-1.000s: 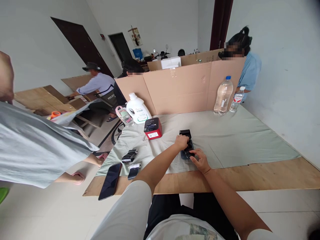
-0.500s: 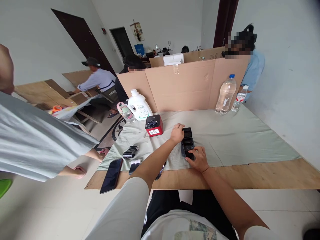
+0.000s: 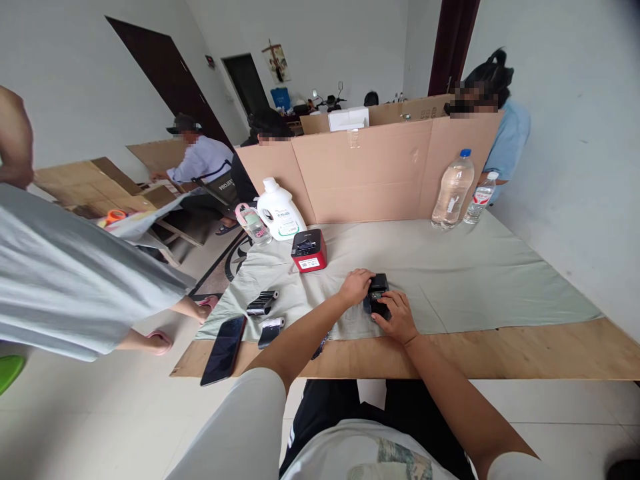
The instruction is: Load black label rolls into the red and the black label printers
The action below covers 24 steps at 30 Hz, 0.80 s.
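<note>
A small black box-like device [image 3: 378, 285] lies on the pale green cloth [image 3: 450, 280] near the table's front edge. My left hand [image 3: 356, 287] grips its left side and my right hand [image 3: 397, 315] covers its near right end, so most of the device is hidden. Its lid now looks folded down flat. A red and black label printer [image 3: 309, 250] stands a little to the left and behind.
Two small black devices [image 3: 262, 303] [image 3: 271, 330] and a phone [image 3: 223, 349] lie at the front left. A white jug [image 3: 279, 210], a pink-capped bottle [image 3: 253, 224], two water bottles [image 3: 453, 190] and a cardboard screen [image 3: 370, 170] stand behind. A person in grey [image 3: 75, 280] stands close on the left.
The black device lay open, lid stretched away from me; now it is folded shut into a compact block. My left hand moved from its far end to its left side.
</note>
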Available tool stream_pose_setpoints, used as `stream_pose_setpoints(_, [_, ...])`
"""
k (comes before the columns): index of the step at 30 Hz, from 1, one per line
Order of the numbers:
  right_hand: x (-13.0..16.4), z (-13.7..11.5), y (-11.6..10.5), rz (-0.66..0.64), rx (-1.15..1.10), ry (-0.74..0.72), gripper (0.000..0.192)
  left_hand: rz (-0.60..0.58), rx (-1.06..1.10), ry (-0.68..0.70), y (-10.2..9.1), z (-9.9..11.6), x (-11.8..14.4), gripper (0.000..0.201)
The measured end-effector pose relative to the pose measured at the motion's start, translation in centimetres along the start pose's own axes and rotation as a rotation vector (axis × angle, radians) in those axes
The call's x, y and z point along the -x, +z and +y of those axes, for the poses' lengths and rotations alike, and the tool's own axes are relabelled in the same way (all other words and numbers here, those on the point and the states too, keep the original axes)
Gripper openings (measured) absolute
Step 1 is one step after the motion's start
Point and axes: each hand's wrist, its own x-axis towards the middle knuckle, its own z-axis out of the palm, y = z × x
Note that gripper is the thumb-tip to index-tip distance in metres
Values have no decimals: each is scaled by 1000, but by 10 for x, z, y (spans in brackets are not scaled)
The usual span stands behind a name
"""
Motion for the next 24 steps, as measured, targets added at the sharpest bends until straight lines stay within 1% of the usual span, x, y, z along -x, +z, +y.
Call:
stream_pose_setpoints(3, [0,2,1,6,0,-12,31,20,-41,20,9,0,16,34])
stream_pose_setpoints(5, [-1,4,2,6,9,5,35,34,-71,31,15,1,23,36])
stream_pose_setpoints(8, [-3,10,5,-2,53,46,52,44,-119,43,21,6,30,38])
stream_pose_setpoints(10, [-5,13,9,-45,108,54,64,61,-152,35,25,9,32,38])
stream_pose_setpoints(12, [-5,15,11,-104,171,60,70,76,-182,27,29,12,33,39])
stream_pose_setpoints(18, [-6,14,7,-233,295,111,73,78,-210,59,37,9,36,40])
stream_pose_setpoints(21, [-10,11,3,-282,309,119,72,77,-175,67,38,6,36,41])
stream_pose_setpoints(24, [-15,6,-1,-329,314,145,72,78,-96,44,40,4,35,41])
